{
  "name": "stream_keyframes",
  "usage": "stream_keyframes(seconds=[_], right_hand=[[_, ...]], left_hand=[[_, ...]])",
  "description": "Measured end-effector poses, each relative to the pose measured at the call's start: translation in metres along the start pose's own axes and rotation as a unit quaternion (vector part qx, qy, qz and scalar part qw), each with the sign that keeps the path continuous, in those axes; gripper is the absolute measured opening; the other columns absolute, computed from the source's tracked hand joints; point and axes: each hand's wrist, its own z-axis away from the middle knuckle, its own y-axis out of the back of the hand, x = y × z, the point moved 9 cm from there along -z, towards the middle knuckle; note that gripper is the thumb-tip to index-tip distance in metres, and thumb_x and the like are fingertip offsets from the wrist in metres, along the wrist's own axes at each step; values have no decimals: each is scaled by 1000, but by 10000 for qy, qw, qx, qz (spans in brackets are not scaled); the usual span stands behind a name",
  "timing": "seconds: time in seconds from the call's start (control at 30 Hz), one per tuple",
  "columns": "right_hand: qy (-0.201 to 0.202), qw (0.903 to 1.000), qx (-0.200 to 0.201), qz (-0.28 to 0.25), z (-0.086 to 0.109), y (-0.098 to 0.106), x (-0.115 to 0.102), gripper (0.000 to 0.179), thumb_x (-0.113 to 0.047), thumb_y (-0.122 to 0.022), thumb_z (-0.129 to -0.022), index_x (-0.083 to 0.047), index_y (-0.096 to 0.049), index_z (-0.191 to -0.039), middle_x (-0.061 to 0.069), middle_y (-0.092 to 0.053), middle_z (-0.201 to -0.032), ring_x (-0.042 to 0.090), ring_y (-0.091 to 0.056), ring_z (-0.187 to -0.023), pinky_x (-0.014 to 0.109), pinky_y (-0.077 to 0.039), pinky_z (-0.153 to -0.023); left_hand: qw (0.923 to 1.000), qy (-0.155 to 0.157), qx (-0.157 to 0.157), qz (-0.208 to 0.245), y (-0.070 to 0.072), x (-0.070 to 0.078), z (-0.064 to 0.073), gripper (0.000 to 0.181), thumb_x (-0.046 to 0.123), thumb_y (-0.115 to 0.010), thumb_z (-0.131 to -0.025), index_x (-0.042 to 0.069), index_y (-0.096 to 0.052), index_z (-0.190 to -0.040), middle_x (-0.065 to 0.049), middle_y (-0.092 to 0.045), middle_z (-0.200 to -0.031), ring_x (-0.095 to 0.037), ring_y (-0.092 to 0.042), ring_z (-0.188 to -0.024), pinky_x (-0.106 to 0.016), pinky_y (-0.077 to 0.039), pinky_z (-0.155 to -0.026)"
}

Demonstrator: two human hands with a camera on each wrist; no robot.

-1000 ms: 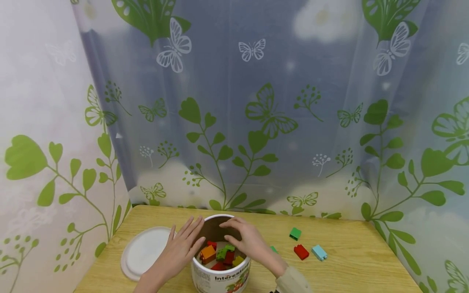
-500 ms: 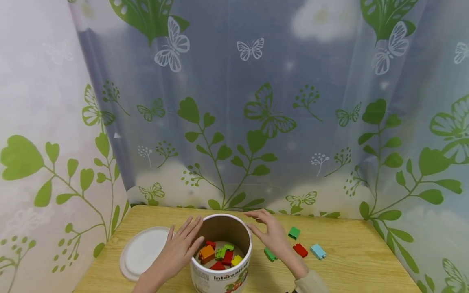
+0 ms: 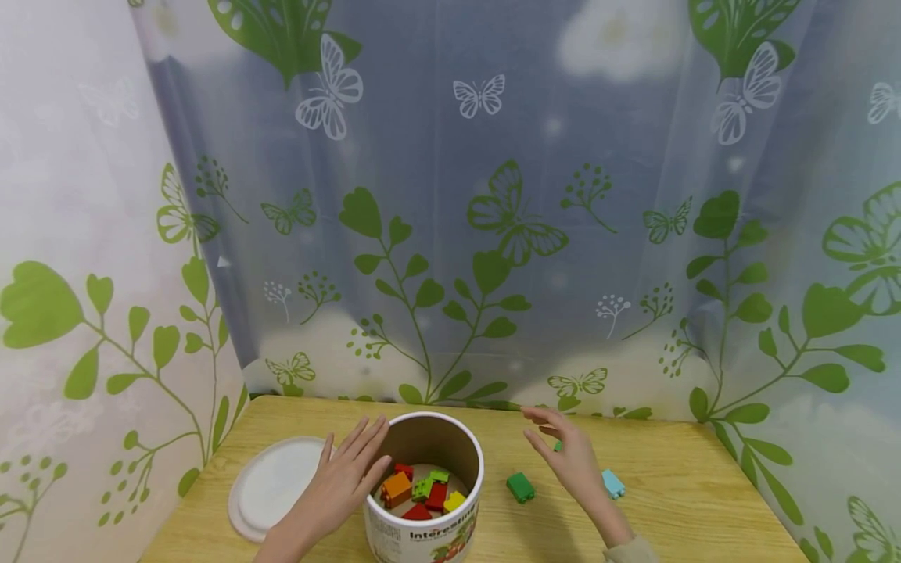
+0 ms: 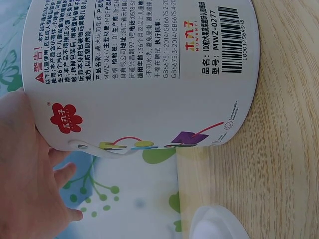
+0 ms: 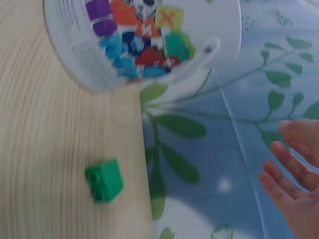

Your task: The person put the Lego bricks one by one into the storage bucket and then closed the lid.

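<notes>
A white round bucket (image 3: 422, 539) with printed sides stands on the table, its top open. Inside lie several toy building blocks in red, yellow and light green, plus an orange block (image 3: 396, 489). My left hand (image 3: 346, 473) is at the bucket's left rim with straight fingers; the left wrist view has this hand (image 4: 30, 174) beside the bucket wall. Over the table to the right, my right hand (image 3: 572, 461) is relaxed and holds nothing. A green block (image 3: 521, 487) lies between it and the bucket. Past its wrist is a light blue block (image 3: 613, 485).
A white round lid (image 3: 281, 485) lies on the wooden table (image 3: 676, 500) to the left, partly behind my left forearm. Another green block (image 3: 558, 446) peeks out beside my right hand. A patterned curtain (image 3: 450, 234) hangs behind the table.
My right hand has come out from over the bucket and moved right across the table. It now hides the red block and most of the far green one. My left hand has stayed at the rim.
</notes>
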Motion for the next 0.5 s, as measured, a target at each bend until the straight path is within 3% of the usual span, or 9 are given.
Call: stream_keyframes(seconds=[0.13, 0.5], right_hand=[[-51, 9996, 161, 220, 6, 16, 15, 36, -6, -75, -91, -5, -69, -126, 9, -70, -119, 34, -67, -108, 43, -58, -90], [-746, 9950, 370, 557, 21, 49, 66, 37, -4, -74, -92, 0, -66, -128, 19, -70, -118, 41, -66, -107, 51, -57, -89]], left_hand=[[10000, -3, 25, -6, 0, 0, 0, 62, 51, -40, -107, 20, -34, -160, 2, -31, -165, -28, -23, -154, -70, -2, -118], [10000, 4, 17, 17, 0, 0, 1, 62, 52, -40, -107, 21, -33, -161, 3, -30, -165, -27, -22, -154, -70, -2, -118]])
